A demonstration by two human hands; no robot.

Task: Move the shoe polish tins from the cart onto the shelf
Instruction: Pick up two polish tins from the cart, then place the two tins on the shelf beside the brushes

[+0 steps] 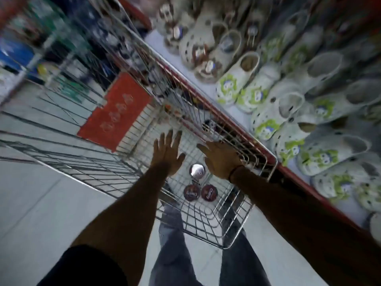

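Three round shoe polish tins lie in the near end of the wire cart (pixel 233 230): a shiny silver one (pixel 197 170) and two dark red ones (pixel 191 192) (pixel 209 193) closer to me. My left hand (pixel 168 153) hovers over the basket just left of the silver tin, palm down, fingers spread, holding nothing. My right hand (pixel 220 159) reaches in just right of that tin, fingers extended toward the cart's right wall; I see nothing in it. The shelf (pixel 208 89) with a red front edge runs along the cart's right side.
White and green clogs (pixel 266 93) fill the shelf in rows. A red panel (pixel 117 110) lies folded in the cart's far part. Blurred goods stand beyond the cart at upper left. Grey floor tiles (pixel 41 203) spread to the left; my legs are below the cart.
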